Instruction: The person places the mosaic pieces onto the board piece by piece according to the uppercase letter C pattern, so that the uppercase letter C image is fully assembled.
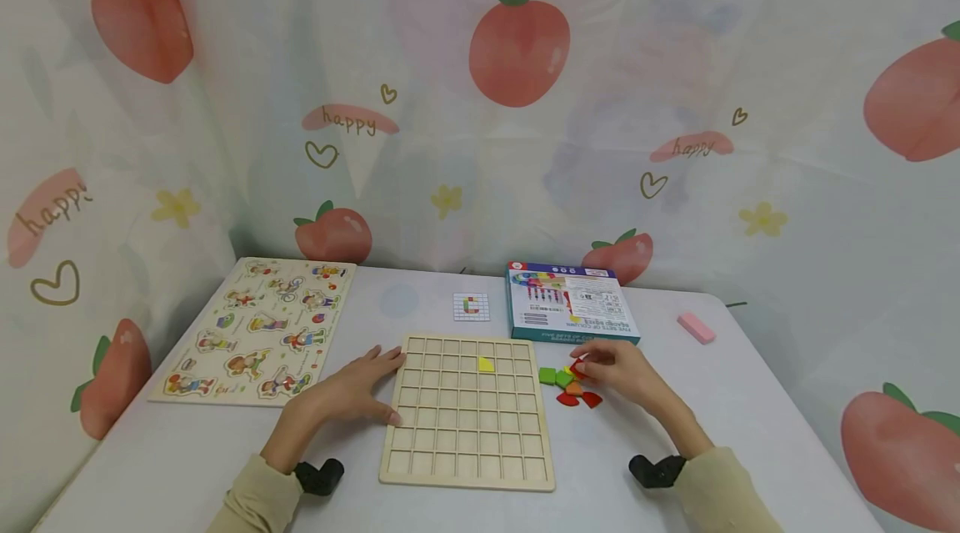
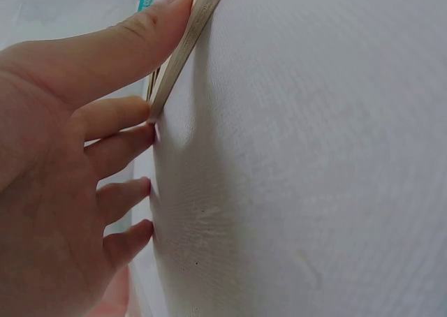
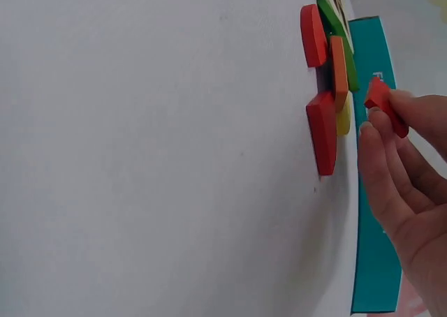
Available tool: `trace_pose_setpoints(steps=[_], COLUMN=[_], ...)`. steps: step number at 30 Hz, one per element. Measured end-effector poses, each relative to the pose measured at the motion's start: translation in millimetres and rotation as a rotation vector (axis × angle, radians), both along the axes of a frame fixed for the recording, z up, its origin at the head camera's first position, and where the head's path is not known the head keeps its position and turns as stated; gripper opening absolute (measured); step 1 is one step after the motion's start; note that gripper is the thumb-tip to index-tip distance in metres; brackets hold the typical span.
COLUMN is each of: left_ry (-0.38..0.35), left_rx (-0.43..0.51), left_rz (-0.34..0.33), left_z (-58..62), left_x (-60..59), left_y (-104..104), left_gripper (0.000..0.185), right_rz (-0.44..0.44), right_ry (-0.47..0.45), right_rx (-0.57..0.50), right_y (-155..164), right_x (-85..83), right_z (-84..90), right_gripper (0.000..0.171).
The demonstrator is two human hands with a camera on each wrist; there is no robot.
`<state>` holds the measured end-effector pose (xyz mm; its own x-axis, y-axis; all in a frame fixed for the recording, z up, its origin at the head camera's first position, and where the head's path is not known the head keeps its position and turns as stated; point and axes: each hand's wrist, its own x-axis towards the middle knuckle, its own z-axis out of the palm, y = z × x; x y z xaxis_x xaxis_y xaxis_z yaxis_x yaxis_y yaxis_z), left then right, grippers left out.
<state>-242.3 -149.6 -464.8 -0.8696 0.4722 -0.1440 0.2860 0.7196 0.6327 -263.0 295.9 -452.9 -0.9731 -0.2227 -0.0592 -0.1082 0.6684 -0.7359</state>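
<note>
- Left hand (image 1: 352, 393): fingers straight, spread flat on the table, thumb pressing the wooden grid board's (image 1: 468, 416) left edge.
- Right hand (image 1: 626, 373): fingertips pinch a red piece (image 3: 385, 105), beside the pile of coloured pieces (image 1: 570, 387) right of the board.

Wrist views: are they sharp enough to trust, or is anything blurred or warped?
Left wrist view: left hand fills the frame, soft-focus, grid board only an edge. Right wrist view: red piece in the right hand fairly crisp, table tilted sideways. Head view: evenly lit, edges bowed.
</note>
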Motion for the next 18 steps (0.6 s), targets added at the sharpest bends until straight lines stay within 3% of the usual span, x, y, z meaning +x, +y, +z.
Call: trace_pose_setpoints(steps=[10, 18], left_ry=[-0.005, -0.039], left_rx=[-0.013, -0.025], left_rz=[0.006, 0.026], left_z=[1.3, 7.2], left_x=[0.8, 3.2], left_y=[1, 4], left_gripper=[0.099, 0.095], right_rz=[0.034, 0.068], right_ry=[-0.081, -0.097], right_rx=[-0.138, -0.138], right_y=[-22, -39], right_x=[-4.4, -9.4], right_z=[1.7, 1.8], right_gripper=[0.031, 0.034])
